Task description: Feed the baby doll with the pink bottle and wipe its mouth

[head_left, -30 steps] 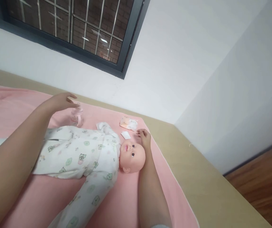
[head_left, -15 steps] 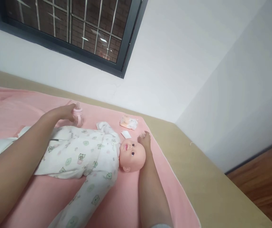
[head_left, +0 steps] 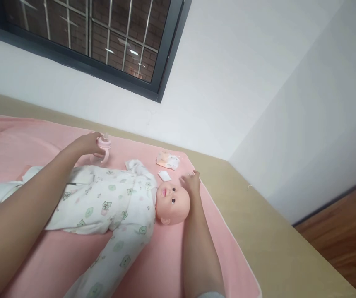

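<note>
A baby doll (head_left: 172,203) in a white printed sleepsuit (head_left: 103,203) lies on its back on a pink blanket (head_left: 165,265). My left hand (head_left: 86,145) is closed round a small pink baby bottle (head_left: 103,147) and holds it tilted just above the blanket, beyond the doll's body. My right hand (head_left: 192,183) rests at the top of the doll's head, its fingers curled loosely against it with nothing in them.
A small printed wipes packet (head_left: 167,159) and a white pad (head_left: 164,176) lie on the blanket beyond the doll's head. The tan mattress edge (head_left: 258,223) runs along the right, with wooden floor (head_left: 345,231) below. A white wall and a barred window (head_left: 81,37) stand behind.
My left hand came down onto the bottle, closed on it and lifted it, tilting it. My right hand shifted slightly at the doll's head.
</note>
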Action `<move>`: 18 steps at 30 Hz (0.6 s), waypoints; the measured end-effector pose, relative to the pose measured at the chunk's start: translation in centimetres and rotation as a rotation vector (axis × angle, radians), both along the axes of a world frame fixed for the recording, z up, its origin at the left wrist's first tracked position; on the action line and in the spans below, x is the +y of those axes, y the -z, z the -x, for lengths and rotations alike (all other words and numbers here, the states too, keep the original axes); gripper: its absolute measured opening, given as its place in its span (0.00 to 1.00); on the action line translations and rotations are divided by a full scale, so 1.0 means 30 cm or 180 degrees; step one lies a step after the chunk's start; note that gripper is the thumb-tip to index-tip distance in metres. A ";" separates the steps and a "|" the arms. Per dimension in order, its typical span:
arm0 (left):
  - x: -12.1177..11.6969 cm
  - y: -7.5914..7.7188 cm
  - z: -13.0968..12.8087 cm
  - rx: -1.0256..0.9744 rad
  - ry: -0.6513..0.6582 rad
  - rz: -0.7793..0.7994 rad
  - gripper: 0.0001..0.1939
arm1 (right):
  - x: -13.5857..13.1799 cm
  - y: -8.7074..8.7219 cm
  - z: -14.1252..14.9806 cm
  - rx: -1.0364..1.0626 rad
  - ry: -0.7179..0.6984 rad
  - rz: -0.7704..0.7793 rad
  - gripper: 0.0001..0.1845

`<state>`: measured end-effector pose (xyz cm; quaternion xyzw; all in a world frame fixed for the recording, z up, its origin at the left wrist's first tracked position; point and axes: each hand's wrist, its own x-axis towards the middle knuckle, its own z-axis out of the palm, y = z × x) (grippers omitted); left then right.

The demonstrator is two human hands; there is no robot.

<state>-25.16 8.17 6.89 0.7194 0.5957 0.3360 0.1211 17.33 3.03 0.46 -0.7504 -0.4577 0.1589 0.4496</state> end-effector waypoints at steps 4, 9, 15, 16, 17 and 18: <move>-0.073 -0.096 -0.069 0.0011 0.0089 0.0092 0.23 | -0.033 -0.177 0.059 0.0304 -0.0550 -0.0648 0.34; -0.187 -0.178 -0.215 -0.0232 0.0501 -0.0008 0.25 | -0.137 -0.391 0.237 0.0819 -0.1783 -0.1577 0.36; -0.344 -0.215 -0.368 -0.0321 0.1166 -0.0321 0.29 | -0.242 -0.459 0.407 0.0604 -0.2514 -0.1865 0.43; -0.366 -0.220 -0.381 -0.0291 0.1203 -0.0328 0.29 | -0.251 -0.459 0.420 0.0550 -0.2550 -0.1810 0.43; -0.383 -0.225 -0.390 -0.0267 0.1218 -0.0321 0.29 | -0.256 -0.457 0.429 0.0500 -0.2575 -0.1748 0.43; -0.396 -0.229 -0.395 -0.0256 0.1228 -0.0318 0.29 | -0.260 -0.455 0.436 0.0448 -0.2589 -0.1684 0.43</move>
